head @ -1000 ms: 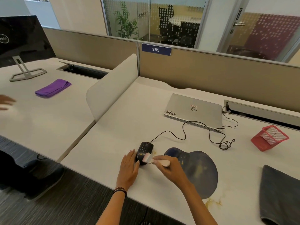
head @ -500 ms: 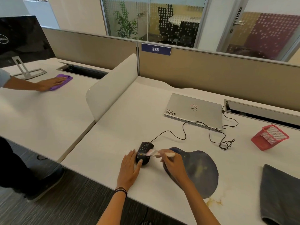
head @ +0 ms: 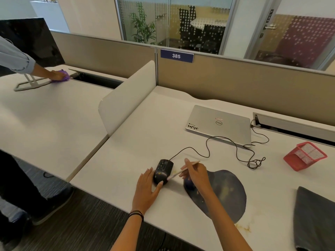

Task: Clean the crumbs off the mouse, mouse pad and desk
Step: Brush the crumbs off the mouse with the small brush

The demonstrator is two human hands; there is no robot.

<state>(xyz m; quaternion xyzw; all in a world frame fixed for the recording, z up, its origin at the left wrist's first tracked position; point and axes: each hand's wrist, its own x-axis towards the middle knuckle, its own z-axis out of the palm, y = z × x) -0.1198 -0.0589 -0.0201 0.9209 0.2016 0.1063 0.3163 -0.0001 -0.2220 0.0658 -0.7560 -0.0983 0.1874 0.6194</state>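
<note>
Left hand [head: 146,191] is lying flat on the white desk [head: 137,142], fingers straight, thumb touching the black wired mouse [head: 163,169]. Right hand [head: 196,175] is pinching a small brush [head: 178,172], bristles touching the mouse's right side. Mouse is sitting just left of the dark mouse pad [head: 228,194]. Yellowish crumbs [head: 243,228] are lying by the pad's near edge. Closed Dell laptop [head: 219,124] and red mesh basket [head: 305,155] are sitting further back. Beige partition [head: 244,84] tagged 385, with a glass-walled room behind it.

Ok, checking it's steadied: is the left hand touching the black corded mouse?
Touching. Head view: left hand rests thumb and fingers against the black corded mouse.
</note>
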